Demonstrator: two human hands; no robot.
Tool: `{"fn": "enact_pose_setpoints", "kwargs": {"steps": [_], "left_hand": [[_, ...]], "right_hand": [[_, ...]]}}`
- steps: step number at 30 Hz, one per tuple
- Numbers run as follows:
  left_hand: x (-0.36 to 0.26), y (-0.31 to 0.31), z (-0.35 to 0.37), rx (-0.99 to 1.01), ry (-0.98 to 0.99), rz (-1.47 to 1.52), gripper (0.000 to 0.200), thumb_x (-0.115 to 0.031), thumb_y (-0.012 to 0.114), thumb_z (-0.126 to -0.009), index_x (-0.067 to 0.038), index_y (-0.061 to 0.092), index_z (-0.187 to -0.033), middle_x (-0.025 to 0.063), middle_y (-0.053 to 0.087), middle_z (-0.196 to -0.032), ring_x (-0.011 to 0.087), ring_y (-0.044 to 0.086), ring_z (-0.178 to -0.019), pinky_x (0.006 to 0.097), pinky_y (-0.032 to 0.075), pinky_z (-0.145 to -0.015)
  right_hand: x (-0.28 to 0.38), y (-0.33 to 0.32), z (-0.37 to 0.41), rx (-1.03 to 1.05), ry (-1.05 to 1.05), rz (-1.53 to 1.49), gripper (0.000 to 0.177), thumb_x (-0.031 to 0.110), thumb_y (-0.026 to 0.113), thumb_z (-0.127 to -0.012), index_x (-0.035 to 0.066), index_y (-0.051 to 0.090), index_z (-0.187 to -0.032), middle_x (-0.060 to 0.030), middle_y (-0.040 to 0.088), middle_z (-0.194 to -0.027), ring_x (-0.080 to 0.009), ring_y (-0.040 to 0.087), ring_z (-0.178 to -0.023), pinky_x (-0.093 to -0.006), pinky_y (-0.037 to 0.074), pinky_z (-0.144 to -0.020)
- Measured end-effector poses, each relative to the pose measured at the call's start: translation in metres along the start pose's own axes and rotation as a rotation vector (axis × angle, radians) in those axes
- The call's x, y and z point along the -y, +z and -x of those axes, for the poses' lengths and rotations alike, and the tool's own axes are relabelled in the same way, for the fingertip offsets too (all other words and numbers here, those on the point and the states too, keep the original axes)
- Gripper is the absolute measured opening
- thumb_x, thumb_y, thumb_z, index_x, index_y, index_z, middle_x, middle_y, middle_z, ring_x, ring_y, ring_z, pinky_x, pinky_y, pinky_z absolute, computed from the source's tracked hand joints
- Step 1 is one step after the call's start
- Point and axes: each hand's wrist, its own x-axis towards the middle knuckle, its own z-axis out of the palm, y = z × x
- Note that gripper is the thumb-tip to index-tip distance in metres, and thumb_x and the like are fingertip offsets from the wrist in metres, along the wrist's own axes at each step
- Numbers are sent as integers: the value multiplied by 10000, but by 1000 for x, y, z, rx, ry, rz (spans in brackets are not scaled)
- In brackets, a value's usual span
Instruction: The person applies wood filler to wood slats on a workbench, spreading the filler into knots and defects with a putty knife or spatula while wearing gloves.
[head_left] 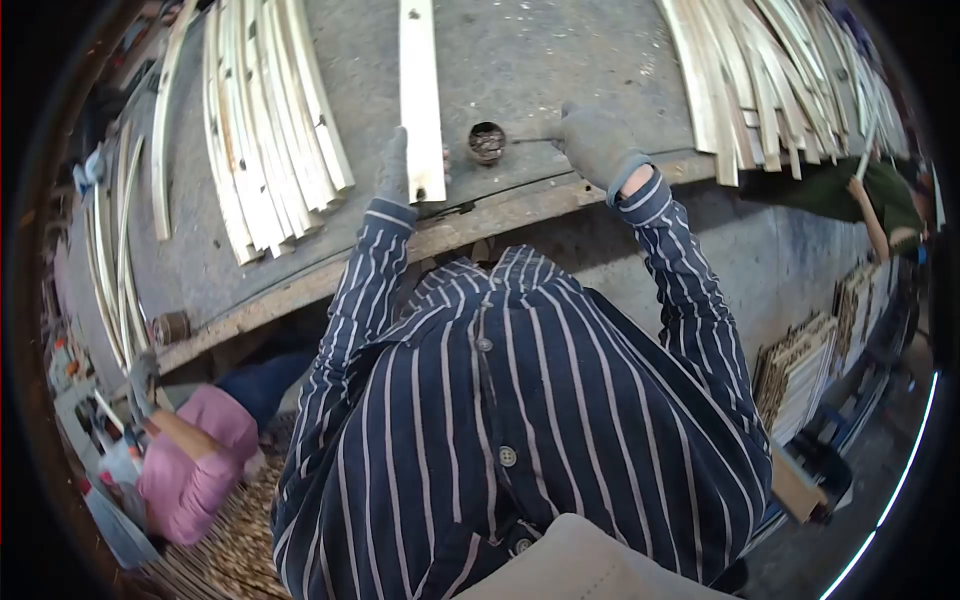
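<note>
A long pale wooden strip (421, 90) lies on the workbench, pointing away from me, with dark marks near both ends. My left hand (394, 172), in a grey glove, grips its near end from the left side; fingertips show at the right edge. My right hand (603, 147), also gloved, is closed round a thin grey tool (535, 136) whose kind I cannot make out. The tool points left toward a small round tin (487, 143) with brown, dark stuff inside. That tin stands between my hands, right of the strip.
Several wooden strips (262, 130) lie to the left, and a fanned pile of strips (760, 80) to the right. The bench's front edge (510, 205) runs before me. A person in pink (200, 460) stands left; another in dark green (880, 200) stands right. Another tin (172, 327) sits far left.
</note>
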Motion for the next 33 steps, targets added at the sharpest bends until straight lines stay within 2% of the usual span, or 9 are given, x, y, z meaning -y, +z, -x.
{"fn": "enact_pose_setpoints", "kwargs": {"steps": [6, 9, 15, 21, 23, 25, 27, 30, 33], "left_hand": [[16, 17, 0, -45, 65, -165, 602, -551, 377, -986, -5, 567, -1156, 156, 690, -871, 236, 650, -647, 320, 542, -564], [23, 16, -7, -32, 31, -65, 586, -531, 397, -987, 7, 614, -1072, 139, 686, -836, 221, 656, -633, 312, 531, -520], [26, 24, -4, -125, 34, -133, 582, -533, 429, -976, 9, 627, -1051, 133, 680, -806, 226, 660, -627, 321, 528, -514], [32, 29, -8, -64, 27, -135, 567, -528, 425, -973, -7, 624, -1072, 142, 680, -767, 240, 660, -610, 329, 519, -525], [31, 36, -3, -101, 81, -134, 591, -535, 472, -954, 17, 594, -1124, 182, 672, -761, 286, 656, -567, 380, 548, -454], [29, 46, 1, -138, 57, -102, 578, -525, 478, -958, 15, 591, -1132, 175, 672, -757, 277, 663, -583, 370, 553, -480], [28, 51, 5, -167, 21, -188, 547, -495, 400, -983, -4, 628, -1060, 126, 675, -752, 228, 646, -597, 337, 519, -533], [34, 48, -1, -163, 55, -200, 550, -496, 396, -984, -6, 640, -1039, 118, 673, -751, 216, 643, -601, 328, 519, -544], [34, 49, 0, -156, 55, -177, 553, -498, 400, -982, -4, 641, -1038, 117, 674, -752, 214, 642, -602, 323, 522, -552]], "right_hand": [[23, 13, -38, -33, -68, -35, 170, 134, 593, -834, 87, 740, -907, -144, 712, -922, -322, 699, -870, -421, 560, -687], [35, 12, -53, 7, -68, 19, 166, 164, 594, -833, 104, 735, -897, -143, 705, -925, -325, 689, -865, -421, 551, -717], [44, 19, -54, 26, -74, -23, 212, 184, 570, -853, 70, 742, -906, -153, 714, -914, -332, 700, -842, -439, 559, -692], [44, 14, -55, 3, -124, -60, 205, 177, 577, -850, 60, 738, -898, -162, 712, -891, -336, 698, -844, -438, 559, -707], [42, 19, -56, 5, -144, -84, 201, 169, 577, -851, 57, 737, -896, -166, 711, -888, -337, 698, -846, -436, 560, -710], [45, 22, -48, 56, -61, -136, 191, 151, 576, -848, 55, 736, -887, -172, 710, -883, -336, 698, -839, -433, 561, -711], [49, 21, -38, 56, -45, -131, 184, 139, 577, -843, 57, 736, -886, -172, 709, -881, -334, 698, -844, -432, 560, -715], [50, 25, -30, 41, 18, -146, 179, 149, 586, -837, 63, 739, -872, -172, 708, -882, -336, 694, -842, -435, 558, -712], [48, 30, -25, -70, 6, -125, 172, 150, 589, -831, 65, 738, -841, -175, 706, -897, -336, 690, -837, -430, 554, -718]]}}
